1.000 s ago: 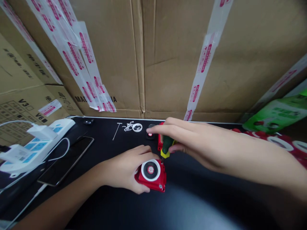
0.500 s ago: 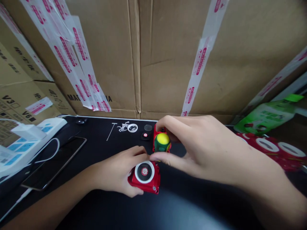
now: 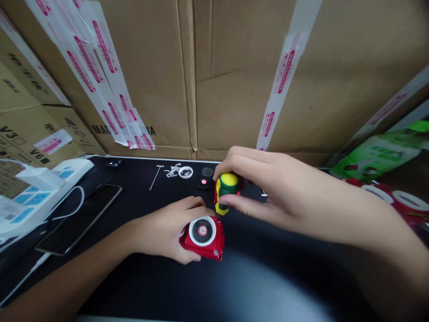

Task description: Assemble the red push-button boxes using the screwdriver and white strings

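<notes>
My left hand (image 3: 170, 230) is closed around a small red boxy device (image 3: 197, 251) in the middle of the desk. A white ring with a black disc (image 3: 202, 230) and a red emblem faces up on the device. Between the thumb and fingers of my right hand (image 3: 268, 190) is a screwdriver (image 3: 228, 190) with a green and yellow handle. It points down just beyond the device's far corner; the tip is hidden or too small to make out. Another red part shows behind the handle, mostly covered.
A T-shaped metal rod (image 3: 155, 177), white scraps (image 3: 173, 170), a white ring (image 3: 185, 172) and a black piece (image 3: 203, 182) lie farther back. A phone (image 3: 80, 219) and power strip (image 3: 73, 169) are left. More red devices (image 3: 407, 201) and a green bottle (image 3: 378, 152) stand right.
The screwdriver has tilted in my right hand, so more of its handle's side shows. My left hand keeps its hold on the red device. The whole view has shifted slightly.
</notes>
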A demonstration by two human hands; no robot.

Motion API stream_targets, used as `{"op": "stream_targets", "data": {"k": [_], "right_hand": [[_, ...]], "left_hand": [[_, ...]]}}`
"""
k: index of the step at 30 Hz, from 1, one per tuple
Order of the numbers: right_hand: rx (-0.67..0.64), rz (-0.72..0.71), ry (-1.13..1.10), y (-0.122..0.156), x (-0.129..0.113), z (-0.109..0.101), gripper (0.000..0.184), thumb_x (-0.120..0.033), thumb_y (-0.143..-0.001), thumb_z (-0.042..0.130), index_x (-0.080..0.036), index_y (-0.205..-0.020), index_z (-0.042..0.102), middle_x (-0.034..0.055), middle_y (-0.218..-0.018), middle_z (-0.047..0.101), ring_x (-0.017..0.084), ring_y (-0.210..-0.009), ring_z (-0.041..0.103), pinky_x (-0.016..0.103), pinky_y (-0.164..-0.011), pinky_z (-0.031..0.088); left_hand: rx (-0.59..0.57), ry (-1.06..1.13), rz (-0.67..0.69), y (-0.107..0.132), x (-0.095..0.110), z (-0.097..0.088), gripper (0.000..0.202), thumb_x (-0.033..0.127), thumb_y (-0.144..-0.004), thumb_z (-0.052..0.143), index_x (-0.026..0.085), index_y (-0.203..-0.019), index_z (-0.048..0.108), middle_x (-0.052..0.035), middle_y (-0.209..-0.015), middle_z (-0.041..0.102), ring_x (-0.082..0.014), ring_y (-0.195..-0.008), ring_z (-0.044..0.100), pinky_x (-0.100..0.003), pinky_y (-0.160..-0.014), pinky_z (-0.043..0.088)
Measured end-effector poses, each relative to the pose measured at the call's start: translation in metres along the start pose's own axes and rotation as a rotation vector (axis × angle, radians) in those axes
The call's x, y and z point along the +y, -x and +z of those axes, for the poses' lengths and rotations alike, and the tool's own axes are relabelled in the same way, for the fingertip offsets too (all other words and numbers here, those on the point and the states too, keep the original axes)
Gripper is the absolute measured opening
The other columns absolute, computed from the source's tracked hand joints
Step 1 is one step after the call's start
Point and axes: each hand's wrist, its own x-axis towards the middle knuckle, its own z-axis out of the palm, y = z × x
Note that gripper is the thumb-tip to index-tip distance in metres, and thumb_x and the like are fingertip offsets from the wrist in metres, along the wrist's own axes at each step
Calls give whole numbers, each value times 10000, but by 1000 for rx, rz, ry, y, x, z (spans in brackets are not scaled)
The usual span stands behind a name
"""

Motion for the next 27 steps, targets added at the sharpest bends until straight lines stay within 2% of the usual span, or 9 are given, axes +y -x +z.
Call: {"op": "stream_targets", "data": {"k": [6,12,15,17,19,22,27], "right_hand": [[-19,-62,-127,-1,-1,-4,251,-247,-1064,545,-220,-1298,630,85,-1262,674,223,-1030,670,339,-867,549],[-12,-79,-192,-1,0,-4,333,-157,-1013,560,-247,-1329,613,64,-1322,686,221,-1124,673,340,-919,554],[17,-43,-93,-3,-2,1,304,-314,-1011,635,-228,-1303,623,77,-1223,720,235,-1007,689,350,-831,540],[46,29,14,-6,-5,6,379,-501,-1006,651,-201,-1237,640,75,-1072,746,233,-866,691,335,-719,498],[77,103,124,-10,-8,11,443,-605,-1009,610,-178,-1119,652,56,-904,739,208,-715,659,310,-622,420],[96,136,197,-13,-10,14,329,-501,-1033,598,-178,-987,633,16,-748,691,161,-576,574,296,-558,316],[69,110,123,-12,-11,12,173,-368,-1001,599,-196,-989,617,0,-775,676,150,-603,559,296,-567,303]], "left_hand": [[-7,21,-11,0,1,-2,739,201,-687,922,296,-1358,628,-58,-1342,588,-291,-1239,602,-390,-1106,519],[-17,10,-11,0,2,-3,746,217,-699,920,298,-1378,624,-68,-1393,581,-321,-1306,574,-435,-1156,491],[-8,5,-9,1,1,-3,736,247,-729,912,304,-1397,608,-65,-1361,593,-311,-1251,612,-420,-1101,532],[-16,-1,-14,2,1,-3,699,254,-744,903,304,-1379,615,-56,-1308,614,-296,-1193,639,-407,-1059,555],[-21,-12,-23,3,1,-3,704,251,-737,904,302,-1378,616,-59,-1323,617,-304,-1207,634,-424,-1081,544],[-11,-2,-37,3,1,-3,769,245,-721,912,308,-1421,600,-70,-1411,584,-323,-1279,602,-438,-1138,512],[-10,4,-29,3,0,-2,772,248,-722,915,311,-1428,607,-74,-1430,571,-333,-1299,594,-429,-1123,530]]}}
